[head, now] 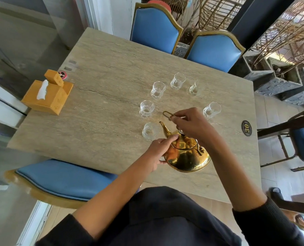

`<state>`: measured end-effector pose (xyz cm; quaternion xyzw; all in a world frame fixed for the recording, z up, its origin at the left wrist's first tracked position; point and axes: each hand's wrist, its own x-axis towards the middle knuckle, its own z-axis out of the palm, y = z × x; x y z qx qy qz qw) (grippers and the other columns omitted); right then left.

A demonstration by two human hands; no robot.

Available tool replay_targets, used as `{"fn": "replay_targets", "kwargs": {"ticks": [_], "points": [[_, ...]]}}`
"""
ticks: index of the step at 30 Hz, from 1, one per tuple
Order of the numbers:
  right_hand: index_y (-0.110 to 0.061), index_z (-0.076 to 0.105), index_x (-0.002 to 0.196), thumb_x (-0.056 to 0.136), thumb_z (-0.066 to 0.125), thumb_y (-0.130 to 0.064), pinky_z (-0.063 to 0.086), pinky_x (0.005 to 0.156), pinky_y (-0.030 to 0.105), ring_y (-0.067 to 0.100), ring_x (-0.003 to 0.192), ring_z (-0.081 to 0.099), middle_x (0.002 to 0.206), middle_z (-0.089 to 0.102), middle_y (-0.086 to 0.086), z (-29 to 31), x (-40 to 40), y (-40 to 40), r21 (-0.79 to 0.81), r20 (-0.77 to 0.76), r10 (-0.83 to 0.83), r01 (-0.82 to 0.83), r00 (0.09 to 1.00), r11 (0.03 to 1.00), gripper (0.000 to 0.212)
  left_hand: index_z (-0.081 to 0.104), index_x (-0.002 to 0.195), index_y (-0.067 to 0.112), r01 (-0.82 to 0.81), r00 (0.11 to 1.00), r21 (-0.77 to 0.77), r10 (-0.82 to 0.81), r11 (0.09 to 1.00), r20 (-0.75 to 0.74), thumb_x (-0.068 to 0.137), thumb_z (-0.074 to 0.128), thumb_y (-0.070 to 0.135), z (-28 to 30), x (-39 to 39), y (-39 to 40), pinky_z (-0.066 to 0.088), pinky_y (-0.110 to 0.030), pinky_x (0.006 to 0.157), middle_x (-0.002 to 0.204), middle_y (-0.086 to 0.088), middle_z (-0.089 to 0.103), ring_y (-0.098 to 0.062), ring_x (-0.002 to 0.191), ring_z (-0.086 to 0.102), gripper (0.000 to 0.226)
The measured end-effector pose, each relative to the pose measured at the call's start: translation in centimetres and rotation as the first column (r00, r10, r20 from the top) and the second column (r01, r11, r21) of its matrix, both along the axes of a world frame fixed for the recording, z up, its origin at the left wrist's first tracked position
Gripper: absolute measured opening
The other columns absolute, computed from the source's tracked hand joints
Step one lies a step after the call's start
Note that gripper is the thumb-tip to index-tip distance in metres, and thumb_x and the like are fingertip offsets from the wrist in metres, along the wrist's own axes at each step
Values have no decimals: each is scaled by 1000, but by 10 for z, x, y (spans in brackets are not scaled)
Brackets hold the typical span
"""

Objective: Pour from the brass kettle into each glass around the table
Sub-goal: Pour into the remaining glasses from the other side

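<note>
The brass kettle (187, 157) sits near the front of the stone table (103, 96), its spout pointing up-left toward the nearest glass (149, 131). My right hand (192, 124) grips the thin wire handle above the lid. My left hand (161, 151) presses against the kettle's left side, with fingers on the lid rim. Several clear patterned glasses stand in a ring: one at the left (146, 108), one at the upper left (158, 89), one at the top (177, 80), one at the upper right (196, 88) and one at the right (212, 109). All look empty.
A wooden tissue box (47, 96) stands at the table's left edge, with a small round coaster (62, 75) behind it. A round "30" table plaque (246, 128) lies at the right. Blue chairs stand at the far side (155, 27) and near left (66, 178).
</note>
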<state>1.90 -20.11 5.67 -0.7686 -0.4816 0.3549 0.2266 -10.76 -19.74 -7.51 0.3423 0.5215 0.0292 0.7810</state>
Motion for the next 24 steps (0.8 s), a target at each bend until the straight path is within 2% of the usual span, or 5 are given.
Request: {"fn": "replay_targets", "kwargs": {"ticks": [2, 8, 11, 15, 24], "points": [[-7, 77, 101, 97, 59, -24, 35, 44, 19, -1, 36, 46, 64, 65, 2, 0, 1, -3, -4, 4, 10, -10, 1000, 1000, 24, 62, 139, 23, -9, 1000, -12, 9, 1000, -14, 87, 75, 71, 2, -1, -6, 56, -52, 102, 134, -11, 69, -31, 128, 62, 72], [-4, 77, 99, 96, 60, -22, 33, 42, 23, 7, 38, 39, 65, 65, 3, -6, 2, -8, -21, -16, -3, 2, 1000, 1000, 26, 64, 135, 23, -38, 998, -28, 37, 999, -41, 86, 75, 71, 7, -2, -19, 56, -49, 97, 129, -10, 69, -30, 124, 63, 69], [-5, 78, 102, 96, 59, -21, 33, 37, 18, 2, 34, 41, 65, 65, 1, -7, 2, -8, -33, -14, 1, -2, 1000, 999, 25, 64, 133, 22, -56, 998, -44, 54, 997, -39, 87, 75, 70, 9, -2, -23, 54, -47, 97, 125, -9, 69, -28, 122, 63, 68], [-4, 78, 102, 96, 60, -22, 34, 39, 19, 7, 41, 44, 64, 64, 0, -6, 1, -9, -49, 12, 21, -21, 1000, 999, 26, 64, 134, 20, -64, 997, -53, 63, 997, -34, 87, 74, 69, 11, -2, -27, 53, -44, 89, 128, -10, 69, -28, 122, 63, 69], [-2, 76, 107, 97, 58, -19, 33, 39, 19, 7, 39, 40, 66, 64, 3, -4, 2, -17, -39, -18, -2, 1, 1000, 999, 26, 62, 135, 20, -51, 998, -44, 50, 998, -22, 88, 73, 69, 14, -1, -32, 54, -47, 96, 123, -8, 68, -26, 118, 63, 68]]}}
